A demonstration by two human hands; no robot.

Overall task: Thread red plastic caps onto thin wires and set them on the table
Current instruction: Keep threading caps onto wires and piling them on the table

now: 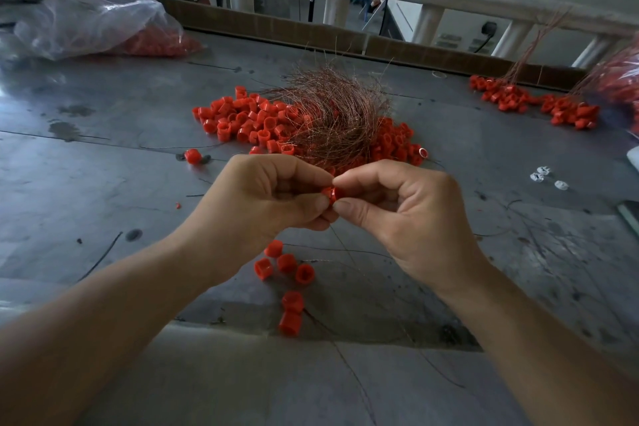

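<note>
Logged from my remote seat. Far left, one plastic bag (93,24) of caps lay on the table (103,156); one stray cap (193,156) sat apart from the main pile (242,117). The left hand (262,197) pinched the red cap (332,195) between thumb and fingertip. The right hand (408,214) pinched it from the other side, above the table and in front of the wire tangle (335,114). One thin wire (340,242) trailed below the fingers.

My judgement: steady the cap with the left hand, grip the wire short, and feed its end straight through so it cannot buckle.

Counts: six loose caps (287,263) beneath the hands; three white bits (548,178) at right. The main pile was too many to count.
</note>
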